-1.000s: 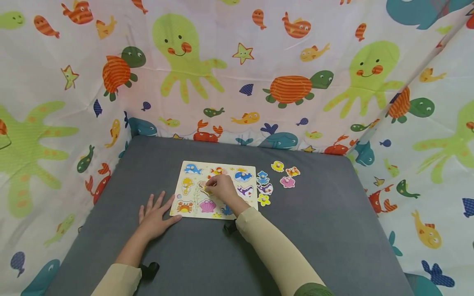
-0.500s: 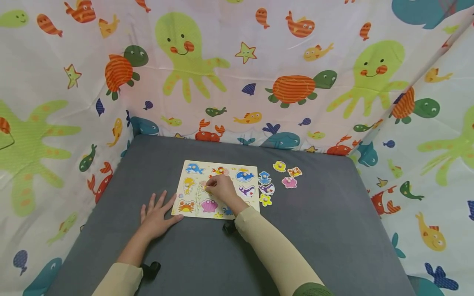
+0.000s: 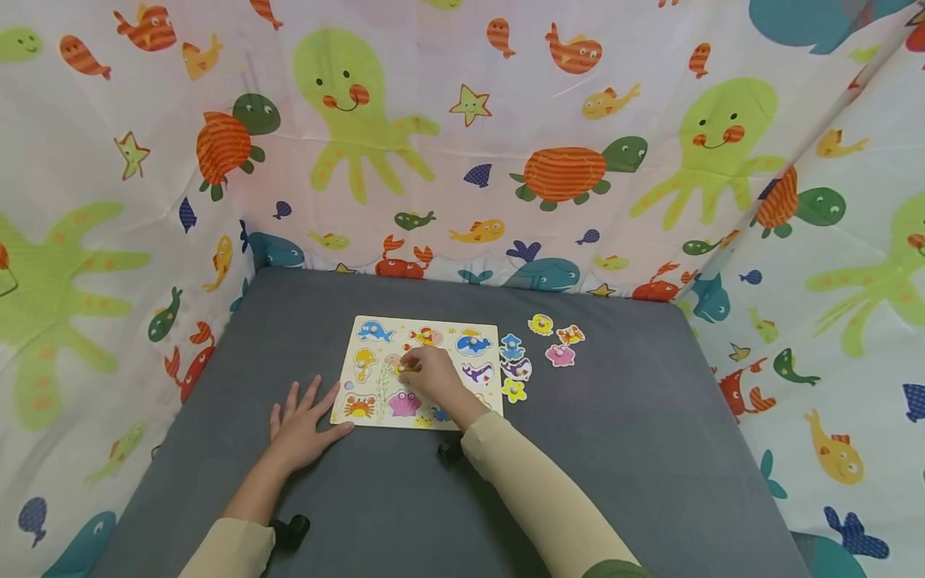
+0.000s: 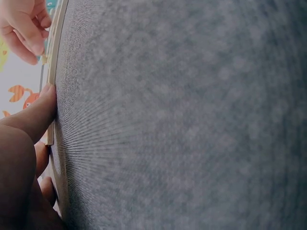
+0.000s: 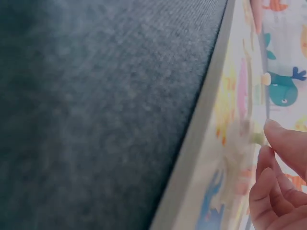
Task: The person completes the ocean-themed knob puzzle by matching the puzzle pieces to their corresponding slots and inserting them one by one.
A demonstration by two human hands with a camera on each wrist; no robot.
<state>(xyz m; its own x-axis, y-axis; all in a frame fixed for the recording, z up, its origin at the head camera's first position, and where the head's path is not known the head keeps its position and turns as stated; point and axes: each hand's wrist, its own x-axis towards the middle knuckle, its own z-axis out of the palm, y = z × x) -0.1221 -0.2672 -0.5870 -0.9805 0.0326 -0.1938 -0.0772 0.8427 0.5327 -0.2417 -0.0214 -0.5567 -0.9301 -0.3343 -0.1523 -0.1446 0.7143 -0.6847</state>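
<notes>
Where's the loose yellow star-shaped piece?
In the head view, the yellow star-shaped piece lies just right of the pale wooden puzzle board, below the purple-and-white whale piece.

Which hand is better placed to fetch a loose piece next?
Probably the right hand: it is nearer the loose pieces, which lie to the right of the puzzle board. The left hand touches the board's left edge, farther away.

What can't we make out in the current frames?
Head: outline of the puzzle piece pinched by the right hand; its fingers cover most of it.
Left wrist: left hand, cut off by left and bottom edges.
Right wrist: blue picture on the puzzle board; blurred.
</notes>
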